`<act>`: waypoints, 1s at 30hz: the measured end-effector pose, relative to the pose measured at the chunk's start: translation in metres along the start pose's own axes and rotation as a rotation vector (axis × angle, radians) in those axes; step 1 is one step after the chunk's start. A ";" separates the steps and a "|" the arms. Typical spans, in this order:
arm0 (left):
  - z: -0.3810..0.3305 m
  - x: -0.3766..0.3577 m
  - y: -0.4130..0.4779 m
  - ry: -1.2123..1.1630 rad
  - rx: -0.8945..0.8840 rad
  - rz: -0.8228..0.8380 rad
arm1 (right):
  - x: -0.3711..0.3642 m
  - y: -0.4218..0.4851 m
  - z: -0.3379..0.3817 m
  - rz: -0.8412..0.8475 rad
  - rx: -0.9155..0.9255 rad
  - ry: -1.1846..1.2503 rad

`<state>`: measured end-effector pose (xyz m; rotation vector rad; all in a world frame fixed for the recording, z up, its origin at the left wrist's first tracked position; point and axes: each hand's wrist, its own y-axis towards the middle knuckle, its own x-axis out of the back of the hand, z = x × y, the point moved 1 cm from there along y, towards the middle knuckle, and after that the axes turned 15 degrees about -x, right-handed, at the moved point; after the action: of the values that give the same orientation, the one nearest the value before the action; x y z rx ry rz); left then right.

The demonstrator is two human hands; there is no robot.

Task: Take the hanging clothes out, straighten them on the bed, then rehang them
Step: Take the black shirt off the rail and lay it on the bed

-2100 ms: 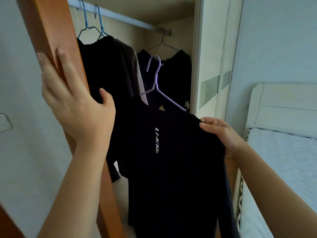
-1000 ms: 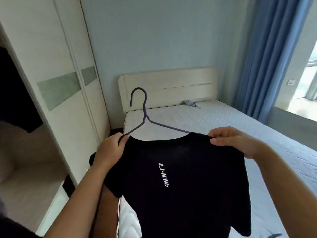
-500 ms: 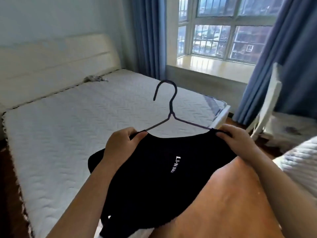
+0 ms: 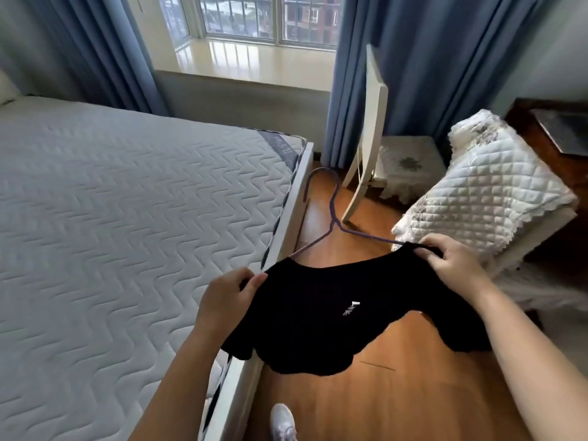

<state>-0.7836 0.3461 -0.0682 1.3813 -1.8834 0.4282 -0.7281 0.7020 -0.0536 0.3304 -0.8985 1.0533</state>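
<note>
A black T-shirt point(image 4: 321, 316) with a small white logo hangs on a purple wire hanger point(image 4: 334, 214), held nearly flat over the wooden floor beside the bed. My left hand point(image 4: 227, 297) pinches the shirt's left shoulder, and my right hand point(image 4: 451, 265) pinches its right shoulder over the hanger's end. The hanger's hook points away from me. The bed point(image 4: 111, 233), a bare white quilted mattress, fills the left half of the view; the shirt's left edge overlaps the bed's side rail.
A white chair point(image 4: 372, 128) and a small cloth-covered stool point(image 4: 407, 167) stand by the blue curtains point(image 4: 429, 58) under the window. A quilted white cover point(image 4: 486, 192) drapes furniture at right. My white shoe point(image 4: 283, 421) shows on the wooden floor point(image 4: 397, 393).
I carried the shirt on its hanger out of the wardrobe and turned right, past the bed's headboard towards the window. Both hands now hold its shoulders, lower and flatter over the floor.
</note>
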 end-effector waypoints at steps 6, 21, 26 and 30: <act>0.030 -0.025 0.041 -0.011 0.040 0.047 | -0.025 0.020 -0.011 -0.022 -0.079 -0.021; 0.004 -0.118 0.280 0.116 -0.006 0.078 | 0.002 0.242 -0.046 -0.102 -0.234 0.078; -0.027 -0.144 0.382 0.160 -0.047 0.045 | 0.041 0.343 -0.044 -0.099 -0.184 0.027; -0.023 -0.155 0.436 0.179 0.002 -0.031 | 0.052 0.426 -0.020 -0.132 -0.095 -0.008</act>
<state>-1.1544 0.6221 -0.0972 1.3260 -1.7152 0.5210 -1.0735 0.9537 -0.0973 0.3110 -0.9184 0.8857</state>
